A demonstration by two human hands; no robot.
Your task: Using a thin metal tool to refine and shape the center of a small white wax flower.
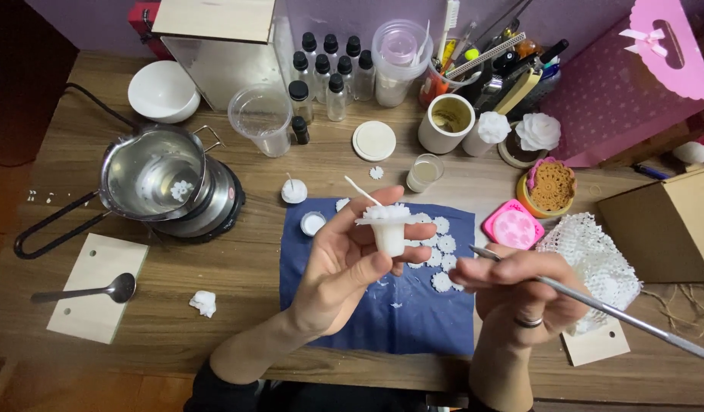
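Observation:
My left hand holds up a small white wax candle with a flower-shaped top and a wick sticking out to the upper left. My right hand, with a ring on one finger, grips a thin metal tool; its tip points left, close to the candle's side. Both hands hover over a dark blue cloth that carries several small white wax flowers.
A steel melting pot on a small burner stands at left, with a spoon on a wooden board. Behind are a white bowl, plastic cup, small bottles, pink silicone mould, white lace and a cardboard box.

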